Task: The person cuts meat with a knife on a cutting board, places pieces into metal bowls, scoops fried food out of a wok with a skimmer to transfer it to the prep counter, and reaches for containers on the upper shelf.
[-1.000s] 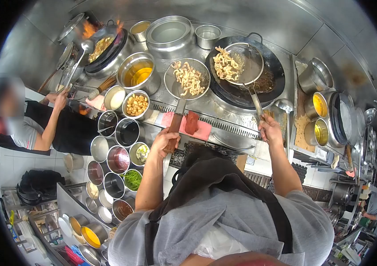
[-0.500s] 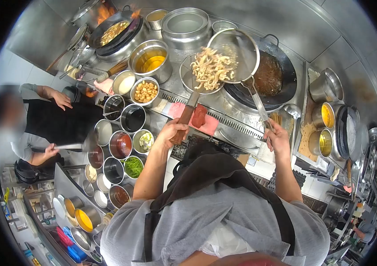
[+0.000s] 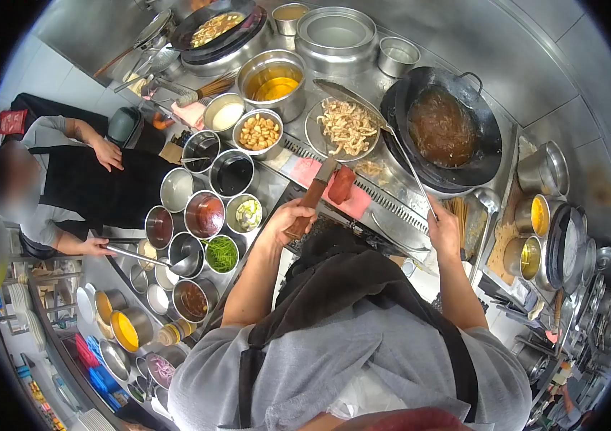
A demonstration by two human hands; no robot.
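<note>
My left hand (image 3: 292, 221) is closed around the wooden handle of a strainer (image 3: 314, 194). Pale brown fried strips (image 3: 348, 126), perhaps meat, are heaped in its bowl, over the steel stove top. In my right hand (image 3: 445, 230) is the long metal handle of a second strainer (image 3: 352, 97). That one is tilted nearly edge-on above the heap, so its inside is hidden. To the right of the strips sits a black wok (image 3: 488, 136) with dark brown liquid (image 3: 443, 126), probably oil. A reddish-brown block (image 3: 341, 184) lies on a pink cloth (image 3: 354, 204) beside the wooden handle.
At left a co-worker's hand (image 3: 96, 247) holds a ladle (image 3: 140, 253) over several sauce and ingredient pots. A second wok (image 3: 223, 32) with food stands at the back left. A ladle (image 3: 488, 201) rests right of the black wok. Steel pots (image 3: 546, 169) line the right side.
The right-hand strainer has turned from face-on to edge-on and shifted left over the strips, which now all lie in the left strainer. The co-worker's ladle has moved down among the pots.
</note>
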